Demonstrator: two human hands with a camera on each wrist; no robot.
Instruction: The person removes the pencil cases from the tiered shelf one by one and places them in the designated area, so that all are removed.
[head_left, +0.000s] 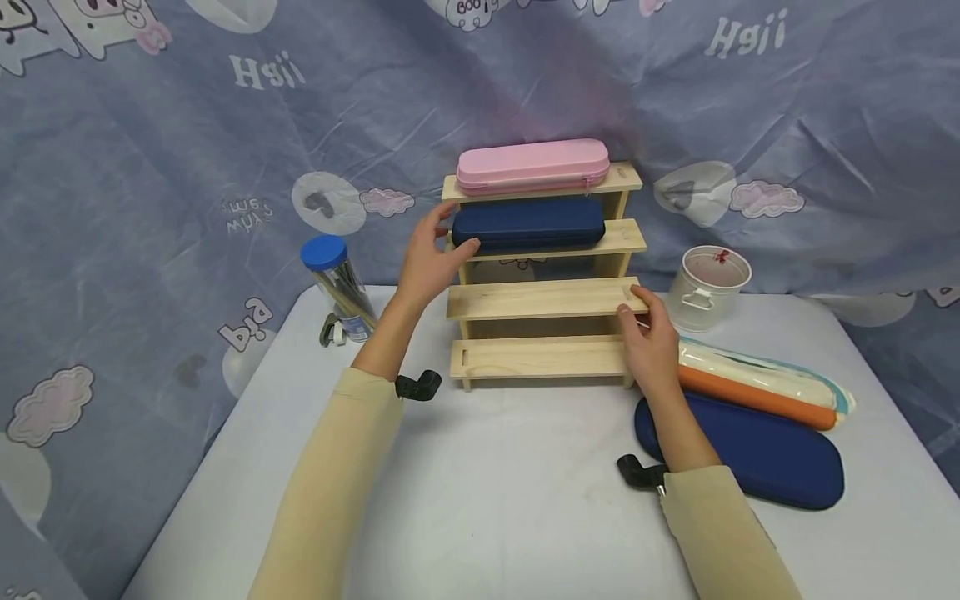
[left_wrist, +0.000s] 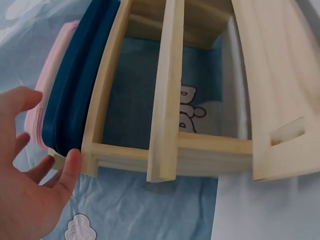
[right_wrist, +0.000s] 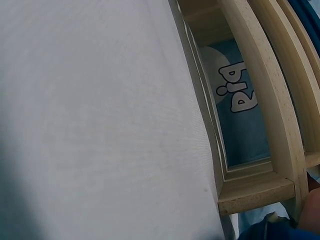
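Observation:
A pale wooden step rack (head_left: 540,298) with several tiers stands at the back of the table. On its top tier lies a pink glasses-style case (head_left: 532,165), and a navy zip case (head_left: 528,223) lies on the tier below. My left hand (head_left: 431,262) is at the navy case's left end, fingers spread and thumb tip right at its lower front edge. In the left wrist view, the navy case (left_wrist: 82,75) shows its zip side close to my thumb. My right hand (head_left: 651,346) grips the right end of a lower tier, thumb in front and fingers over the end.
Right of the rack stand a white metal bucket (head_left: 705,292), a clear pouch with an orange edge (head_left: 757,387) and another navy case (head_left: 757,454). Left of it, a blue-lidded jar (head_left: 341,287) of thin sticks stands beside a small dark object (head_left: 330,330). A patterned curtain (head_left: 187,167) hangs behind.

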